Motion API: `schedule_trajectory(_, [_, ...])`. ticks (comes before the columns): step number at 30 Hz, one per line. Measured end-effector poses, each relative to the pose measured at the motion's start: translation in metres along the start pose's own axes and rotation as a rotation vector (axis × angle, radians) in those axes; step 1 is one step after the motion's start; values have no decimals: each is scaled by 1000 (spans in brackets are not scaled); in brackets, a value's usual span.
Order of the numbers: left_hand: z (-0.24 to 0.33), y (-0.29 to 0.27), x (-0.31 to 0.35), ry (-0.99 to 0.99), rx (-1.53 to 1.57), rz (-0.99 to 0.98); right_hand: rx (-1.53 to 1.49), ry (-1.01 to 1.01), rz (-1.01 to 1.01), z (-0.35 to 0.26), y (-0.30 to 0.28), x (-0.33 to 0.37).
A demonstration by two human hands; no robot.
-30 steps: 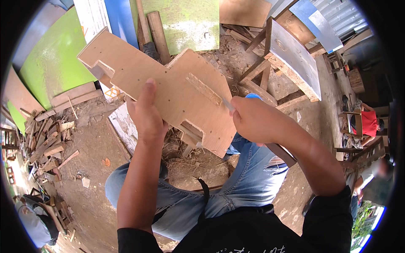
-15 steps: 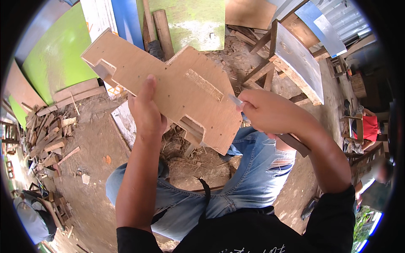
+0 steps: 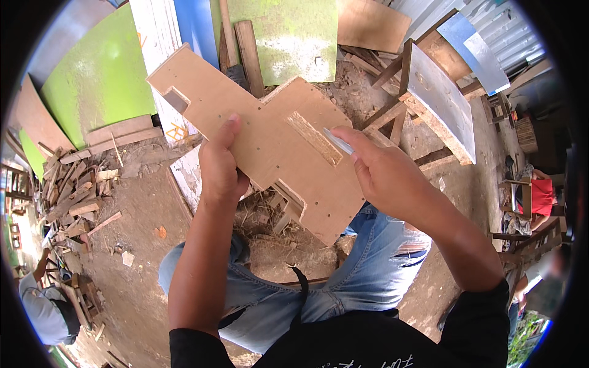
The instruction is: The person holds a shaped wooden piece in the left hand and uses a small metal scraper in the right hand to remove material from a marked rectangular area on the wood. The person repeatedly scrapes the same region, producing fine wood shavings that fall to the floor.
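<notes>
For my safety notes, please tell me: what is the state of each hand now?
Left hand: closed, gripping the brown board.
Right hand: closed, holding a knife-like blade.

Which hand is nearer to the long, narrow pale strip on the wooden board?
Right. The right hand holds a blade by the strip; the left hand is farther to the left, gripping the board by its edge.

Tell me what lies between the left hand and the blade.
The brown board lies there: its face runs from the left hand, crossed by a long pale strip beside the blade, as the head view shows.
</notes>
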State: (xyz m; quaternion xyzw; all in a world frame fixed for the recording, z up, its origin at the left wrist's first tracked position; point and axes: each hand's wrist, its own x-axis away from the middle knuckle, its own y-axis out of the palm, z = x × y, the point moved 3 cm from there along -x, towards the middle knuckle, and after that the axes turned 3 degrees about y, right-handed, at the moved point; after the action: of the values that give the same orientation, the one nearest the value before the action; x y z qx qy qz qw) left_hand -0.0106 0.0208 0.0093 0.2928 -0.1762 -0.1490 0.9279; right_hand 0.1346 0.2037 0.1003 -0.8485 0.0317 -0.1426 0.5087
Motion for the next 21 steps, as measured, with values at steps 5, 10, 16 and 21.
schedule_trajectory(5, [2, 1, 4, -70, -35, -16, 24, 15, -32, -1, -3, -8])
schedule_trajectory(10, [-2, 1, 8, -72, -92, -6, 79, 9, 5, 0, 1, -20])
schedule_trajectory(16, [-14, 2, 10, -4, -50, -67, 172, 101, -145, -5, 0, -31])
schedule_trajectory(21, [-17, 2, 8, 5, -66, -75, 231, 103, -162, -14, -2, -34])
